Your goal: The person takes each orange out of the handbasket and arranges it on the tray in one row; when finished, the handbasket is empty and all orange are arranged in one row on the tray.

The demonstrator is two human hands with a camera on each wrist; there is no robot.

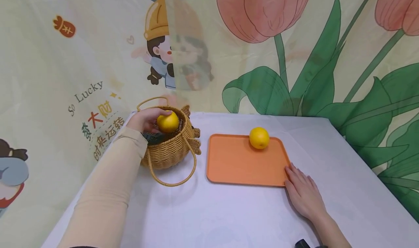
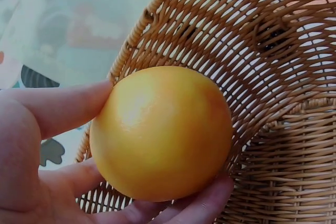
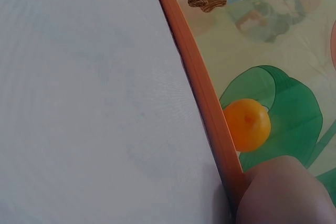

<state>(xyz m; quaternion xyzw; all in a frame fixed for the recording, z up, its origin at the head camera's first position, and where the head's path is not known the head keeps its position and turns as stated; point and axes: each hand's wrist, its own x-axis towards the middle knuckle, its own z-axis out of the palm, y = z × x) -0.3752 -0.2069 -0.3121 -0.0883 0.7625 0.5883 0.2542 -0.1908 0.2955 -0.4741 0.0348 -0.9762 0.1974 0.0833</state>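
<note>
My left hand (image 1: 145, 118) holds a yellow-orange orange (image 1: 168, 122) at the mouth of a wicker basket (image 1: 168, 154). In the left wrist view, the fingers and thumb curve round the orange (image 2: 160, 135), with the woven basket wall (image 2: 283, 156) behind and below it. A second orange (image 1: 259, 138) sits on the far edge of an orange tray (image 1: 243, 164), towards its right. My right hand (image 1: 304, 193) rests at the tray's near right corner, fingers touching the rim. Only part of this hand (image 3: 283, 195) shows in the right wrist view, beside the tray rim (image 3: 197, 74).
One basket handle (image 1: 173, 184) droops onto the white tabletop (image 1: 203, 215) in front; the other handle (image 1: 152, 99) stands at the back. A printed curtain (image 1: 196, 77) hangs behind and along the left side. A small dark object (image 1: 302, 243) shows near the right wrist.
</note>
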